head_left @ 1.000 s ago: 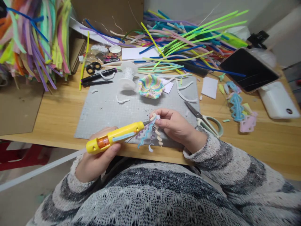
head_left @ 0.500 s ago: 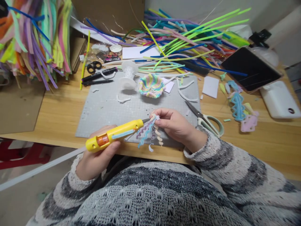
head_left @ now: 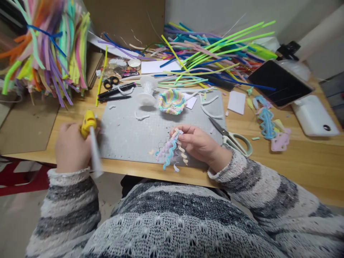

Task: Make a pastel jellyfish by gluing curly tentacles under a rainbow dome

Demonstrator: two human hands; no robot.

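Observation:
At the left of the table my left hand point(head_left: 73, 145) is closed around a yellow hot glue gun point(head_left: 88, 122). A whitish glue stick point(head_left: 95, 150) juts from the gun toward me, blurred by motion. My right hand point(head_left: 197, 141) pinches the top of a bunch of curled pipe cleaners point(head_left: 169, 152) over the mat's near edge. Its lilac, blue and cream spirals hang down, with thin threads among them. Behind, on the grey cutting mat point(head_left: 126, 136), sits a pastel striped, bowl-like pipe-cleaner piece point(head_left: 172, 101).
Scissors point(head_left: 228, 136) lie just right of my right hand. A clear spool point(head_left: 147, 91), black markers point(head_left: 116, 91) and a large pile of pipe cleaners point(head_left: 206, 53) fill the back. Shaped pieces point(head_left: 266, 123), a tablet point(head_left: 279, 82) and a white power bank point(head_left: 315, 115) lie right.
My left hand has swung the glue gun away from the curled bunch to the left, turning it. My right hand keeps its pinch in nearly the same place. The view has shifted slightly.

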